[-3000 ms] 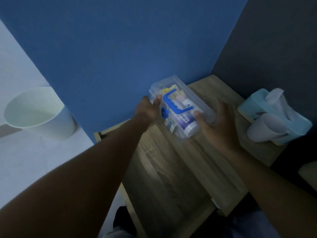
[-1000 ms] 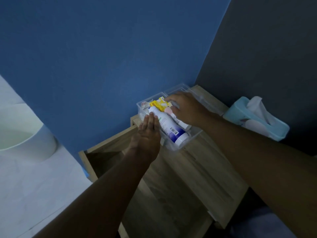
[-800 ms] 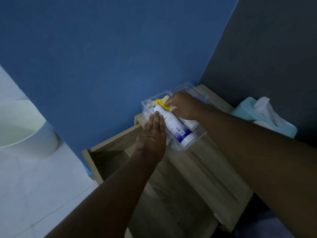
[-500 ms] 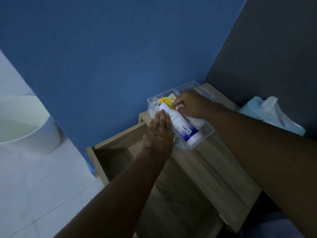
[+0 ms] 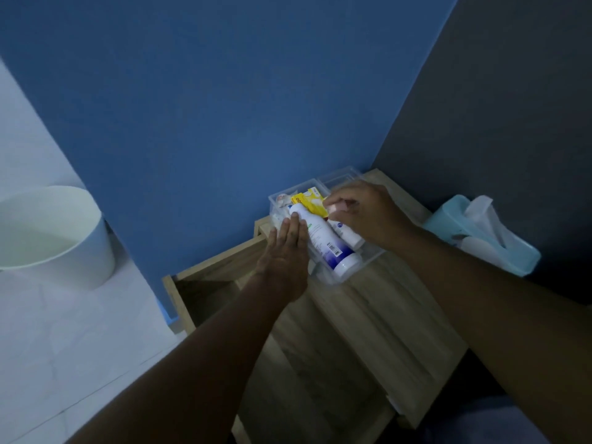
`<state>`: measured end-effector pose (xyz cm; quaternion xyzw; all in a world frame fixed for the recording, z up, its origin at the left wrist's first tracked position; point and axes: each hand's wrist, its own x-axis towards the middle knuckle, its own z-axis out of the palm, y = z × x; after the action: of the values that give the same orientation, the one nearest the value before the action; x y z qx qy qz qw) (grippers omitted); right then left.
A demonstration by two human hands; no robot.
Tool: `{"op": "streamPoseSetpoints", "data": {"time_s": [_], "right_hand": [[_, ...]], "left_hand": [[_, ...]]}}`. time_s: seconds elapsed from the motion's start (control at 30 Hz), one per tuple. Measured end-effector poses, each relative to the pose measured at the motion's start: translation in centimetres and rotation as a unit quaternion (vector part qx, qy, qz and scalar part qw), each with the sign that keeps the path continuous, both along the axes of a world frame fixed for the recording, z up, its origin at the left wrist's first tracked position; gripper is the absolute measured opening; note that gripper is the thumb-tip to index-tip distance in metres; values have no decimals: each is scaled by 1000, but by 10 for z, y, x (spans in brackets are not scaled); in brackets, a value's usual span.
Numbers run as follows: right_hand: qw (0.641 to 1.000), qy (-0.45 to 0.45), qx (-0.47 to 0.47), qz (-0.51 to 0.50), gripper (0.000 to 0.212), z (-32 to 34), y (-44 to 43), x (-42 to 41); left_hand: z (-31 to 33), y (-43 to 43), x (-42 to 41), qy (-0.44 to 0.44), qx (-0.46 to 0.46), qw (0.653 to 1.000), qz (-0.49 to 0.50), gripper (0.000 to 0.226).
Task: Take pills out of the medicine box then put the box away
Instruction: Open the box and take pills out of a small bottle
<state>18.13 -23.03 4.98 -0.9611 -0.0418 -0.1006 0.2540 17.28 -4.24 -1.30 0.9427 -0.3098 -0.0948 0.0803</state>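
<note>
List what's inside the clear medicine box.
Inside the medicine box: a large white-and-blue bottle, a smaller white bottle, a yellow packet. The right hand covers the rest.

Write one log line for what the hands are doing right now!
stage: picking from open medicine box | left hand: flat against box side | right hand: fingertips pinching small item, unclear what | lid: off

We are logging, in dim light: blue wall (image 5: 224,107) meeting dark grey wall (image 5: 512,107); wooden tabletop (image 5: 384,315) filling their corner; pale tiled floor (image 5: 64,331) carrying white bin (image 5: 54,232).
</note>
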Motion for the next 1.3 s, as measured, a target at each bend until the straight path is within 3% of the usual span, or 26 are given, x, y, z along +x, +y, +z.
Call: {"op": "streamPoseSetpoints", "data": {"time_s": [0.07,0.17,0.27,0.4,0.47,0.63,0.8,0.93,1.07,1.13,1.2,1.3], "right_hand": [[999,15,44,-23,41,8,3,-22],[994,-17,100,-46,36,26,1,-57],[989,-5,142,-49,32,37,9,-87],[990,3,144,-6,31,65,28,-132],[991,-13,128,17,31,82,35,-152],[990,-49,111,66,29,121,52,-193],[988,-87,107,68,23,143,70,-215],[983,-105,125,83,23,151,76,-225],[970,-10,213,121,33,156,70,-232],[954,44,271,121,49,160,66,-233],[972,33,222,69,58,163,67,-233],[998,-51,46,-6,43,163,71,-232]], "left_hand": [[8,4,-5,18,-41,999,4,88],[32,8,-33,93,-237,964,72,73],[53,11,-61,223,-431,860,155,56],[93,16,-103,362,-576,705,200,24],[111,18,-122,387,-615,658,200,25],[139,22,-158,426,-643,618,154,37],[159,29,-178,456,-698,527,165,44],[167,33,-190,450,-721,500,169,46],[170,33,-199,444,-731,487,176,48],[170,33,-201,447,-734,479,179,49],[171,32,-203,451,-731,479,180,48],[172,30,-206,459,-727,482,169,44]]}}
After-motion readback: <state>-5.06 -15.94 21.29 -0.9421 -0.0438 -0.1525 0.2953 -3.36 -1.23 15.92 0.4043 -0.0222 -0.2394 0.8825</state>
